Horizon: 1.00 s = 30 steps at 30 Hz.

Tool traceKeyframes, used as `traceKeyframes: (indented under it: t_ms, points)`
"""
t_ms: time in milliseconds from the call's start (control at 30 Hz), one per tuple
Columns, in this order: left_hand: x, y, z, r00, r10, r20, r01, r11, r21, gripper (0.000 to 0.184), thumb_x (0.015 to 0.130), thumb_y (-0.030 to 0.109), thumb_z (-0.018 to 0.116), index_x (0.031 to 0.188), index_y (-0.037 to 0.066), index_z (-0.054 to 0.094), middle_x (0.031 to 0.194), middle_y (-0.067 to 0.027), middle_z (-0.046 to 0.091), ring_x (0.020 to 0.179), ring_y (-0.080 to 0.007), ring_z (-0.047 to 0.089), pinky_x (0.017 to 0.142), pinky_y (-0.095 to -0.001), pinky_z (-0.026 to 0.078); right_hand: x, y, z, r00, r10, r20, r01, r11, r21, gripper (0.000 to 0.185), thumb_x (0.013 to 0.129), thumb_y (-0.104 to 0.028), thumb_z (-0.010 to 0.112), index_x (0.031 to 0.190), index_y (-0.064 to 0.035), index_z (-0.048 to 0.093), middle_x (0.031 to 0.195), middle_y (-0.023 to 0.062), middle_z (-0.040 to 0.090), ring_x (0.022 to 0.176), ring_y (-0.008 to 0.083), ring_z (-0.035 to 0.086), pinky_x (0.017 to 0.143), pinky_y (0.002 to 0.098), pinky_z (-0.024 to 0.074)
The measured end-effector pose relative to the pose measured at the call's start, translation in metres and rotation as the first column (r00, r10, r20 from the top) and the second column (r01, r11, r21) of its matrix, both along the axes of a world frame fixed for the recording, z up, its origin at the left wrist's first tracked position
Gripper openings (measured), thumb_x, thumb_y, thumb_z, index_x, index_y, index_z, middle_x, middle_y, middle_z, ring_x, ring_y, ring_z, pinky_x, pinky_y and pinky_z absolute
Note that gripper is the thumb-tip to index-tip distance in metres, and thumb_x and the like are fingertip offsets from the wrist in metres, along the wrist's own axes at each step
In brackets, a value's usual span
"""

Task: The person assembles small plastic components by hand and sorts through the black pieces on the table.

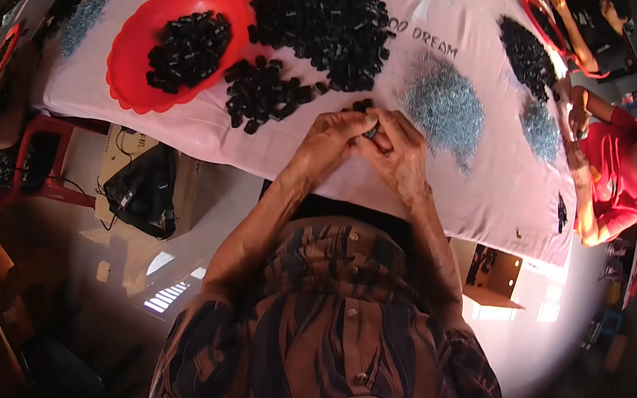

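At the near edge of the cloth-covered table, my left hand point(329, 144) and my right hand point(397, 150) meet, fingertips pinched together around a small dark piece point(371, 130). Its details are too small to make out. Just beyond my fingers lie a few black pieces point(358, 106). A large heap of black pieces point(325, 25) spreads farther back, with a smaller heap point(265, 91) nearer on the left. Right of my hands is a pile of thin silvery pieces point(444, 110).
A red basin point(130, 70) holding black pieces stands back left on the pink cloth point(499, 197). Another person in red point(615, 171) sits at the right edge, near more black and silvery piles. A red chair point(63, 167) and a cardboard box point(119, 159) are at left.
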<state>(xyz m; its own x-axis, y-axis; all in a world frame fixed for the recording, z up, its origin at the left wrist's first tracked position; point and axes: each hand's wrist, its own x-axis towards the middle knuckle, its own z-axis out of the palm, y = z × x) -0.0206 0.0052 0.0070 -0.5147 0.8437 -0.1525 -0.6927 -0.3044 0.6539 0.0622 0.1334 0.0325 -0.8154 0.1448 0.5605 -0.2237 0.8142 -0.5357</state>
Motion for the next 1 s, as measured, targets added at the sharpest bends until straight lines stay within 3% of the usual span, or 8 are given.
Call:
traceKeyframes:
  t_ms: [133,267,400,467,700,767,1000]
  points:
    - [0.003,-0.004,0.011,1.0,-0.009,-0.01,0.009,0.999,-0.031,0.025,0.095,0.018,0.06,0.111,-0.001,0.065,0.099,-0.0105,0.07,0.09,-0.0174,0.068,0.085,-0.0298,0.054,0.002,0.0,0.001,1.0,0.015,0.026,-0.014,0.999,-0.033,0.04,0.073,-0.004,0.072,0.111,0.0027,0.06,0.095,0.0182,0.064,0.081,0.0345,0.064,0.068,0.039,0.0545]
    - [0.008,-0.008,0.016,0.999,-0.024,0.039,0.027,0.998,-0.065,0.028,0.095,0.013,0.058,0.115,-0.007,0.06,0.109,-0.014,0.067,0.098,-0.0194,0.066,0.089,-0.0304,0.052,0.003,0.001,-0.002,1.0,-0.009,0.024,0.011,0.996,-0.088,0.04,0.072,-0.001,0.069,0.111,0.0026,0.06,0.096,0.0177,0.064,0.083,0.0341,0.064,0.072,0.039,0.0547]
    - [0.009,-0.003,0.004,0.999,0.024,0.035,-0.021,0.996,-0.083,0.029,0.095,0.011,0.055,0.117,-0.006,0.061,0.102,-0.0122,0.069,0.093,-0.018,0.067,0.087,-0.0306,0.054,0.002,0.003,-0.004,1.0,0.001,0.019,-0.001,1.0,-0.03,0.04,0.072,-0.002,0.069,0.111,0.0029,0.06,0.094,0.0178,0.064,0.082,0.0346,0.063,0.071,0.0396,0.0543]
    - [0.011,-0.002,0.0,1.0,0.021,0.011,-0.021,1.0,0.011,0.03,0.094,0.01,0.055,0.119,-0.006,0.06,0.1,-0.0117,0.07,0.091,-0.0176,0.067,0.086,-0.0294,0.053,0.003,0.004,-0.006,1.0,-0.003,0.026,0.003,1.0,-0.019,0.04,0.072,-0.002,0.069,0.111,0.003,0.06,0.094,0.0178,0.063,0.082,0.0349,0.063,0.07,0.0398,0.0542]
    - [0.012,0.001,-0.006,0.998,0.047,-0.036,-0.048,0.999,-0.019,0.03,0.095,0.011,0.053,0.118,-0.005,0.061,0.097,-0.0106,0.07,0.088,-0.016,0.067,0.083,-0.0266,0.053,0.002,0.006,-0.01,0.999,0.013,0.05,-0.013,1.0,0.011,0.041,0.073,-0.004,0.068,0.112,0.003,0.06,0.094,0.0174,0.062,0.085,0.0357,0.061,0.073,0.0412,0.0534]
    - [0.011,0.002,-0.004,0.998,0.061,-0.012,-0.061,0.998,-0.015,0.025,0.095,0.008,0.053,0.11,-0.011,0.061,0.094,-0.0158,0.069,0.086,-0.0219,0.067,0.086,-0.033,0.054,0.001,0.006,-0.01,0.998,0.016,0.056,-0.017,1.0,0.011,0.041,0.073,-0.004,0.068,0.113,0.0029,0.06,0.094,0.0172,0.062,0.085,0.0357,0.061,0.073,0.0413,0.0533]
    - [0.01,-0.001,-0.004,0.998,0.059,-0.008,-0.059,0.998,-0.01,0.024,0.095,0.007,0.053,0.109,-0.01,0.061,0.094,-0.0154,0.069,0.088,-0.0214,0.067,0.086,-0.0315,0.054,0.001,0.004,-0.011,0.999,0.026,0.019,-0.026,1.0,-0.017,0.04,0.073,-0.002,0.07,0.112,0.0017,0.061,0.091,0.0157,0.062,0.081,0.0338,0.062,0.071,0.0396,0.0536]
